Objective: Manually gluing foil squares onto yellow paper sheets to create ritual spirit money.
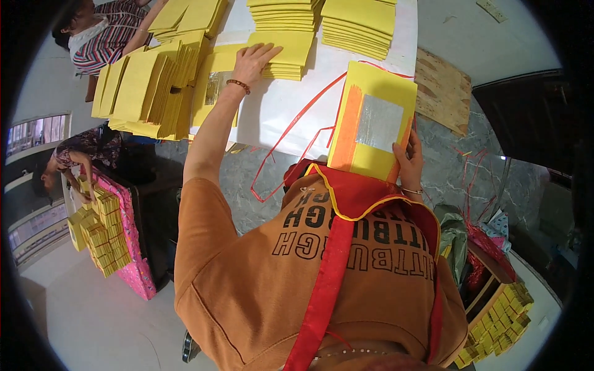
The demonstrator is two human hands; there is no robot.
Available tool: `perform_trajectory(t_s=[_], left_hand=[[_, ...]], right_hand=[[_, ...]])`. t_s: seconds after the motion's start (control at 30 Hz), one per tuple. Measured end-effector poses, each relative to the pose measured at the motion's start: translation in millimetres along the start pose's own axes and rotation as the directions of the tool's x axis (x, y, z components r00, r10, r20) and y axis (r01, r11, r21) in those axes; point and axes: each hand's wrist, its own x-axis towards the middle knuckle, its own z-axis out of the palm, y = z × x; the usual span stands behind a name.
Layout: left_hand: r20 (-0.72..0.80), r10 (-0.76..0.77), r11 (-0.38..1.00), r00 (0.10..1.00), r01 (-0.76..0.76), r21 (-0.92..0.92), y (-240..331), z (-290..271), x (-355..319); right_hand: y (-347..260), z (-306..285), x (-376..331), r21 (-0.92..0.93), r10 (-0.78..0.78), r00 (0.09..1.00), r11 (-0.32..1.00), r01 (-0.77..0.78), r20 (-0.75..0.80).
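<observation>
My left hand reaches out with its fingers stretched flat over the near left corner of a stack of yellow paper sheets. Under its wrist lies a yellow piece with a silver patch. At the table's near edge, my right hand grips the right side of a yellow paper bundle. A silver rectangle and orange strips show on that bundle's top. The thumb lies over its edge, and the other fingers are partly hidden. Red plastic string runs from beside the bundle over the table edge.
Several yellow stacks stand at the back of the white table, with leaning piles at left. Two other people work on the left, one at a pink-covered table. A wooden board and bundled yellow stacks are at right.
</observation>
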Motion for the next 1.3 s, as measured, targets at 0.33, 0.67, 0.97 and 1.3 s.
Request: perform_trajectory(t_s=[0.33, 0.67, 0.97, 1.3], left_hand=[[0.175, -0.094, 0.995, 0.980, 0.097, -0.012, 15.7, 18.2, -11.6], [0.275, -0.026, 0.988, 0.961, 0.066, -0.138, 1.8, -4.5, -0.7], [-0.039, 0.084, 0.921, 0.996, -0.093, -0.378, 79.9, -53.9, -5.4], [-0.017, 0.514, 0.729, 0.858, -0.448, -0.517, 199.7, -98.0, -49.6]], right_hand=[[-0.6, 0.4, -0.4, 0.008, 0.052, 0.998, 0.999, -0.051, -0.029], [-11.7, -3.9, -1.8, -0.324, -0.213, 0.977, 0.926, 0.195, -0.021], [-7.7, -7.5, -6.5, -0.713, -0.524, 0.826, 0.496, 0.495, 0.209], [-6.4, -2.2, -0.7, -0.597, -0.492, 0.852, 0.635, 0.490, 0.176]])
